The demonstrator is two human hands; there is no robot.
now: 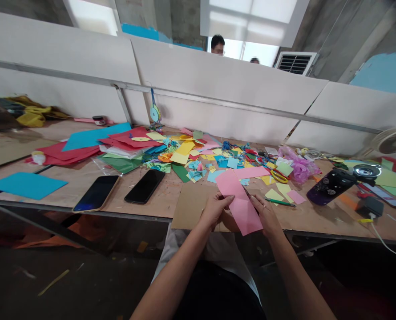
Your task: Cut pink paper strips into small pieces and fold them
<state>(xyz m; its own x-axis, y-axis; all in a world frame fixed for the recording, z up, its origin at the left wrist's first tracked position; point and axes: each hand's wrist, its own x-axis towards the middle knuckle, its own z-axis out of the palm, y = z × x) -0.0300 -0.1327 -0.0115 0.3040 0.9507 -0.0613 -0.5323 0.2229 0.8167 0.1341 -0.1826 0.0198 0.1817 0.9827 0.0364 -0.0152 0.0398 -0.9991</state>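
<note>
In the head view a long pink paper piece is held up over the front edge of the table. My left hand pinches its left edge between thumb and fingers. My right hand is closed at the paper's right edge, around what look like small scissors; only their thin dark tip shows, against the paper. Behind the sheet's top a pink strip points right; whether it is joined to the sheet I cannot tell. A brown cardboard lies beneath my hands. Close to my right hand is a green pencil.
Paper scraps and yellow-handled scissors lie behind my hands. Two phones are at left, near blue sheets. At right stand a dark tumbler, a charger and a fan. A white partition runs behind.
</note>
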